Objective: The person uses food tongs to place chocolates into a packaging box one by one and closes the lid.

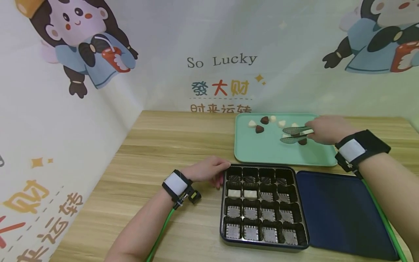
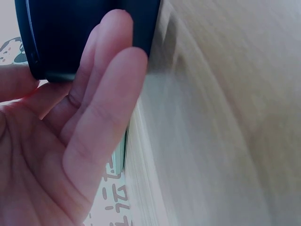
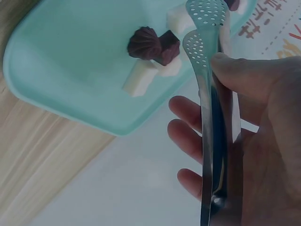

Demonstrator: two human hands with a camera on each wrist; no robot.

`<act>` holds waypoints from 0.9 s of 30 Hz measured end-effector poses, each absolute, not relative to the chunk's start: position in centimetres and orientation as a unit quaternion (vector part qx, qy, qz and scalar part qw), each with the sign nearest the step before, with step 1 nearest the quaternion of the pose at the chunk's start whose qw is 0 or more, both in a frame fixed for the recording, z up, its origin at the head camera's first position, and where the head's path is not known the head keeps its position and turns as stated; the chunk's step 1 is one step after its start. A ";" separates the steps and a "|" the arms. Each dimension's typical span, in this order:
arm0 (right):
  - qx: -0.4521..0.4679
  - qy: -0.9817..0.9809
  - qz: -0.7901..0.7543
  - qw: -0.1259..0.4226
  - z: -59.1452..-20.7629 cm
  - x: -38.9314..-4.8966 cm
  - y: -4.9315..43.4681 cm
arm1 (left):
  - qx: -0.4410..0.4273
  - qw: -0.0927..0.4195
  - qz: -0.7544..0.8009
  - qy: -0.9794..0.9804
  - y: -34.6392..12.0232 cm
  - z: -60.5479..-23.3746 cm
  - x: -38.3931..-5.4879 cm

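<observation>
My right hand (image 1: 330, 129) holds metal tongs (image 3: 214, 117) with perforated tips, thumb on one arm. The tips hover over the right part of a mint-green tray (image 1: 262, 154), with white and dark pieces around them; whether they pinch one cannot be told. On the tray are ridged dark chocolates (image 3: 144, 43) and white pieces (image 3: 140, 77). My left hand (image 1: 207, 170) grips the upper left corner of a dark divided tin (image 1: 263, 245), its fingers along the outer side (image 2: 56, 37). Dark pieces (image 1: 250, 179) lie in its far row, and two white pieces (image 1: 234, 193) occupy the second row.
A dark blue lid (image 1: 347, 214) lies flat right of the tin, under my right forearm. The tray stands just behind the tin on the wooden table (image 1: 170, 134). A printed cloth (image 1: 163, 54) hangs behind and to the left. Green cables (image 1: 160, 236) run from both wrists.
</observation>
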State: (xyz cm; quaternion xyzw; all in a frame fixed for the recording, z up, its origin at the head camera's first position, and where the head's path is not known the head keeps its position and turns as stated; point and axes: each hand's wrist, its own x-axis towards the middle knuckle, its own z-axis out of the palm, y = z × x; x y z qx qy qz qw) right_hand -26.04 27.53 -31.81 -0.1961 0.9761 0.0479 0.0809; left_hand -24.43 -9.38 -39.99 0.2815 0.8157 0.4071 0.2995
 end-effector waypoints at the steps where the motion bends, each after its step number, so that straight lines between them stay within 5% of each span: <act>1: -0.197 0.975 0.051 0.083 -31.9 -26.1 27.6 | 0.281 0.300 0.407 0.816 -9.4 -40.0 -24.4; 16: -0.224 0.971 0.046 0.071 -32.1 -25.5 28.3 | 0.284 0.302 0.406 0.814 -9.2 -39.7 -24.4; 27: -0.301 0.952 0.041 -0.027 -29.8 -20.3 27.0 | 0.282 0.299 0.409 0.814 -9.3 -39.6 -24.3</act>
